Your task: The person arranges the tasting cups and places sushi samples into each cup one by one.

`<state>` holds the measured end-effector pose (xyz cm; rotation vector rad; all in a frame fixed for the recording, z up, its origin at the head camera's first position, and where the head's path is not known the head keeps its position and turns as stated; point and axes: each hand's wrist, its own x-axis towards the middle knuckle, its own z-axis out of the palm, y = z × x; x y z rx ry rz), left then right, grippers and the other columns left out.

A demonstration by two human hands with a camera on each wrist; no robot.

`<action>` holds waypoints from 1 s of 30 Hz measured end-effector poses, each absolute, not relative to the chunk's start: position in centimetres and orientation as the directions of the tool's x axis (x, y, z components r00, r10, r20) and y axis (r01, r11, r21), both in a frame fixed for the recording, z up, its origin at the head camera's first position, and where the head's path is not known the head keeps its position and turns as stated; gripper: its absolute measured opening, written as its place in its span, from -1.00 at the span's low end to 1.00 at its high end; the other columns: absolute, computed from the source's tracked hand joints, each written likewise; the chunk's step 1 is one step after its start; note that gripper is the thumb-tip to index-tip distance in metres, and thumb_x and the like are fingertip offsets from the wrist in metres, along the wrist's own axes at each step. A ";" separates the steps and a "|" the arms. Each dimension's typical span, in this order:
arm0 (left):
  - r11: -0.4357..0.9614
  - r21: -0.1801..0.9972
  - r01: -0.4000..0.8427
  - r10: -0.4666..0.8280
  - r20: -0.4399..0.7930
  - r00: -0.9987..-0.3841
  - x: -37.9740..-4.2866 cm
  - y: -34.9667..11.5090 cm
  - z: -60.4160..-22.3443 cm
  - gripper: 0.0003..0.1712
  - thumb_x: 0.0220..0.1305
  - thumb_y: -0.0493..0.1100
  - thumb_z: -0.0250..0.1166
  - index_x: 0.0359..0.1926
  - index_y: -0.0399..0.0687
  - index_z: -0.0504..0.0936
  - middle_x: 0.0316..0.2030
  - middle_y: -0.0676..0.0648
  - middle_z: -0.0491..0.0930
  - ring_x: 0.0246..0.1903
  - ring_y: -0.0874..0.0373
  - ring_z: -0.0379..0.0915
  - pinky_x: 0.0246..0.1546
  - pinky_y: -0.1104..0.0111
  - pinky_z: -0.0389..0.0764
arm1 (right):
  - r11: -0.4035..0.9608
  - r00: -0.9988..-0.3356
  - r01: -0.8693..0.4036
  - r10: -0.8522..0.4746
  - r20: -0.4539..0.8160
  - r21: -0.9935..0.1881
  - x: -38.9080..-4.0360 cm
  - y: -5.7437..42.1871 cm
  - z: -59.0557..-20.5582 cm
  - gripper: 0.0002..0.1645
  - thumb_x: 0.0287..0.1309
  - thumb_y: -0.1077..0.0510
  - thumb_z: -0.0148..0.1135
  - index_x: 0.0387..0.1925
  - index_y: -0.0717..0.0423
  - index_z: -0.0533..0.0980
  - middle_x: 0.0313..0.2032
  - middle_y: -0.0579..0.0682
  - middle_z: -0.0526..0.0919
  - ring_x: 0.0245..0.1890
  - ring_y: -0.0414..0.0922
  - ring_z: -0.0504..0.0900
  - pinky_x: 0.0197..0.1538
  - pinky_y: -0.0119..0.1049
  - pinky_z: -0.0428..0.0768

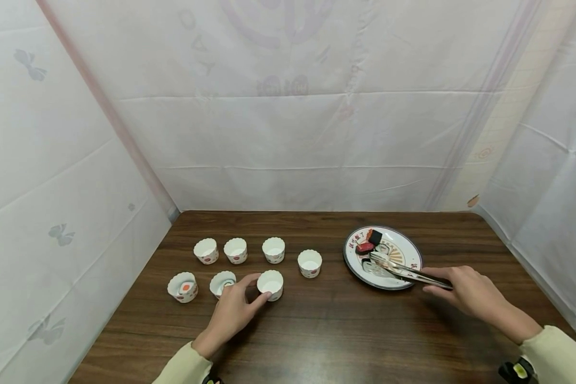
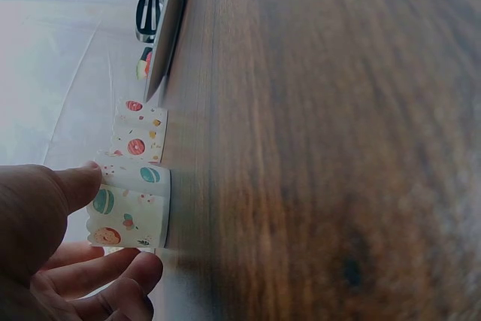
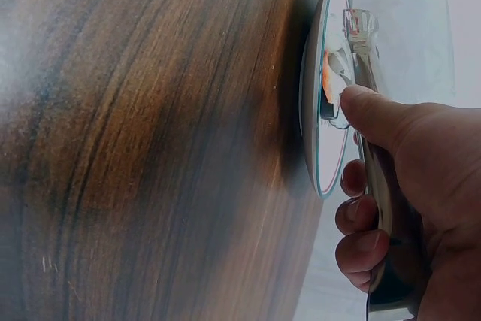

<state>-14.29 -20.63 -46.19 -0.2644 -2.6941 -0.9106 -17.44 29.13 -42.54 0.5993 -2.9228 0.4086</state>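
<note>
With thumb and fingers on either side, my left hand holds a white paper baking cup on the table; the left wrist view shows the printed wall of this cup. My right hand grips metal food tongs, also seen along the palm in the right wrist view. The ends of the tongs are over a round white plate with a dark rim. Toward the plate's left lie sushi pieces, one red and one dark with orange. Whether the tongs touch a piece, I cannot tell.
Several more paper cups, such as this one, stand in two rows on the wooden table. The front left cup has an orange-centred piece inside. Pale cloth hangs behind the table and along its sides.
</note>
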 end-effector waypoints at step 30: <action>0.795 0.546 0.265 0.076 0.343 -0.936 -14.4 -20.6 -46.5 -0.49 0.17 -0.07 0.57 0.10 -0.13 0.69 -0.17 -0.12 0.78 -0.28 0.10 0.72 -0.16 0.10 0.68 | 0.869 -0.895 -0.429 -0.373 0.244 -0.244 -17.0 29.3 -41.7 -0.49 0.16 -0.12 0.51 0.10 -0.02 0.72 -0.06 0.16 0.77 -0.21 0.09 0.77 -0.56 -0.14 0.53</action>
